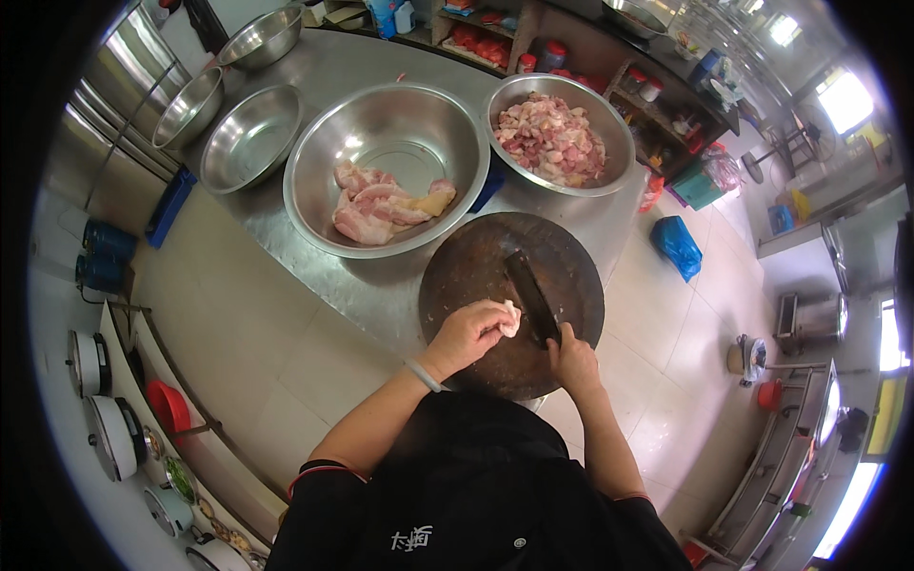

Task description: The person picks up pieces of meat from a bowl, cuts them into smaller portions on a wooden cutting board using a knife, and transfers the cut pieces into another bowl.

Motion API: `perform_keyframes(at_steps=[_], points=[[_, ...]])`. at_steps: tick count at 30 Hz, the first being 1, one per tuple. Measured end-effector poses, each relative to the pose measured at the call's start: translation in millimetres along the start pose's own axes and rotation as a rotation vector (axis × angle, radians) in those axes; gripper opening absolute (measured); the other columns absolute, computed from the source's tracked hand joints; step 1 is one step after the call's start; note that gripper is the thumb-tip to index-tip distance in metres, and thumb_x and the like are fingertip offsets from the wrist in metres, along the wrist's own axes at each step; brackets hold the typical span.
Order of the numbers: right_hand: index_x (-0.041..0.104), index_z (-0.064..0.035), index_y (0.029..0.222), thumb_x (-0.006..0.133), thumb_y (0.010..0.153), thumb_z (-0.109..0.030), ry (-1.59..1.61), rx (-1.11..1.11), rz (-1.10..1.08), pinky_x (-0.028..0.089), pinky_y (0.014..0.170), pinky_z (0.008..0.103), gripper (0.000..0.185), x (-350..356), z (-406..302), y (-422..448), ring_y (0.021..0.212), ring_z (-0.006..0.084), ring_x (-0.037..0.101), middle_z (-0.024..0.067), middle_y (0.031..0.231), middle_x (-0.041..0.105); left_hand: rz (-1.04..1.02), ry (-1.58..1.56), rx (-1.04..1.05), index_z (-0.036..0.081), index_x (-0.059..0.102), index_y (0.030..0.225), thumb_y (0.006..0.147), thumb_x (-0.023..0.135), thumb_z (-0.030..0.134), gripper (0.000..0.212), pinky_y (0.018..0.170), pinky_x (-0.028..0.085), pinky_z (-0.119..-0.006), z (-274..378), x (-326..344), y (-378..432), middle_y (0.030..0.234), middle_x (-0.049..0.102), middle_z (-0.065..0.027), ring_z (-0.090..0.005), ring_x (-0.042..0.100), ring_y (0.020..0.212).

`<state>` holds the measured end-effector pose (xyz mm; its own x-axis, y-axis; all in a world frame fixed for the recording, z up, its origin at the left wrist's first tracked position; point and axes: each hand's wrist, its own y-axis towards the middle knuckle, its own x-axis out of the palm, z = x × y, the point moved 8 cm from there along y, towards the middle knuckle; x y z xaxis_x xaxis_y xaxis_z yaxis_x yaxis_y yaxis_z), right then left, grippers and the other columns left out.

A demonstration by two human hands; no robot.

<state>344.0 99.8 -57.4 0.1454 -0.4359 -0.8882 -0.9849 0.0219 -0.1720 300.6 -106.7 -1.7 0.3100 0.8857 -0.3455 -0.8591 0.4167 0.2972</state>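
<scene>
Over a round wooden chopping block [471, 250], my left hand [468, 335] pinches a small pale piece of meat [510, 319]. My right hand [573, 360] grips the handle end of a cleaver [530, 289], whose dark blade points away from me above the block. Beyond the block to the left, a large steel bowl [307, 203] holds several large pieces of raw poultry [371, 207]. A second steel bowl [621, 171], at the far right of the table, is heaped with chopped raw meat [550, 139].
Empty steel bowls [253, 139] stand at the far left of the steel table [321, 285]. Shelves [475, 36] with jars and bags run behind it. A blue plastic bag [677, 248] lies on the tiled floor to the right. Pots [111, 435] line a counter at left.
</scene>
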Motion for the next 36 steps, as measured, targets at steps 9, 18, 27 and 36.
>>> perform_keyframes(at_steps=[9, 18, 27, 36], points=[[0.052, -0.0037, 0.108, 0.064, 0.092, -0.022, 0.020, -0.031, 0.045, 0.052, 0.061, 0.0540, 0.027, -21, -18, -10, 0.069, 0.0455, 0.066, 0.0246, 0.073, 0.067, -0.122, 0.432, 0.076, 0.013, 0.072, 0.101, 0.079, 0.075, 0.011, 0.023, 0.091, 0.049, -0.039, -44, 33, -49, 0.113, 0.062, -0.0083, -0.0295, 0.060, 0.105], [0.056, -0.0013, 0.107, 0.068, 0.085, -0.002, 0.459, -0.406, 0.457, 0.052, 0.057, 0.0464, 0.025, -96, -104, -33, 0.068, 0.0414, 0.068, 0.0234, 0.080, 0.068, -0.113, 0.449, 0.067, 0.014, 0.070, 0.099, 0.079, 0.075, 0.014, 0.021, 0.084, 0.048, -0.038, -60, 34, -61, 0.105, 0.060, -0.0050, -0.0256, 0.061, 0.098], [0.046, -0.0002, 0.123, 0.064, 0.091, -0.023, 0.026, -0.025, -0.140, 0.053, 0.064, 0.0569, 0.043, 27, -29, 5, 0.068, 0.0491, 0.065, 0.0292, 0.072, 0.065, -0.156, 0.497, 0.028, 0.011, 0.068, 0.093, 0.078, 0.075, 0.016, 0.017, 0.082, 0.048, -0.038, -45, 33, -45, 0.099, 0.059, -0.0058, -0.0264, 0.060, 0.093], [0.048, -0.0023, 0.115, 0.063, 0.092, -0.022, 0.012, 0.070, 0.021, 0.053, 0.065, 0.0560, 0.033, 5, 14, -14, 0.073, 0.0480, 0.066, 0.0278, 0.077, 0.067, -0.093, 0.465, -0.207, 0.007, 0.062, 0.085, 0.074, 0.069, 0.004, 0.014, 0.076, 0.051, -0.044, -73, 49, -27, 0.087, 0.062, -0.0143, -0.0361, 0.063, 0.085]])
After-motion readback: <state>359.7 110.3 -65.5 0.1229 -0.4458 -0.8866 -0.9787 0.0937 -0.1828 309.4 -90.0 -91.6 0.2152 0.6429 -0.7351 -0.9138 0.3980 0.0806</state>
